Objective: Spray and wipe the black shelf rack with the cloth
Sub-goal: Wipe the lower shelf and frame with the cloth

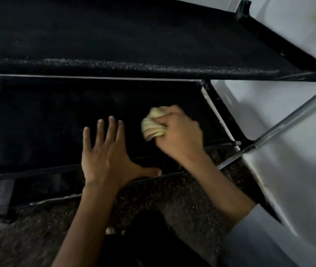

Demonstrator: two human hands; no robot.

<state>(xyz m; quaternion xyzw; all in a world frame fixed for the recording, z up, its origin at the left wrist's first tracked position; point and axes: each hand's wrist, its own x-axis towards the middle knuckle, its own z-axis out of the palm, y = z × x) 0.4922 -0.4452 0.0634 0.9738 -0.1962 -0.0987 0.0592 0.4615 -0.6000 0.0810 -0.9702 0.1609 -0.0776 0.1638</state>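
Dark knee point(149, 228) lowest in view, one foot's toes point(111, 230) just beyond it on the speckled floor point(172, 191); the person seems to crouch before the black shelf rack point(114, 68).

Cloth point(153, 124): one, pale yellow, bunched into a wad, on or just above the rack's lower tier point(57, 120), toward its right end. Contact with the fabric can't be made out; the right hand is motion-blurred.

Right hand point(178, 133): fingers clamped round the cloth.

Left hand point(105, 151): fingers spread apart and straight, palm down over the lower tier's front edge, thumb along the front bar point(37, 171). Likely bracing the rack.

Step, as judged: wiping the lower tier. No spray bottle in view, so spraying appears done here or the bottle sits out of frame.

Next move likely calls for sweeping the cloth leftward across the unwiped dark fabric, shifting the left hand out of its path.

Count: two tiers visible, upper tier point(134, 35) above; one cloth; two hands. White wall point(288, 97) to the rack's right.
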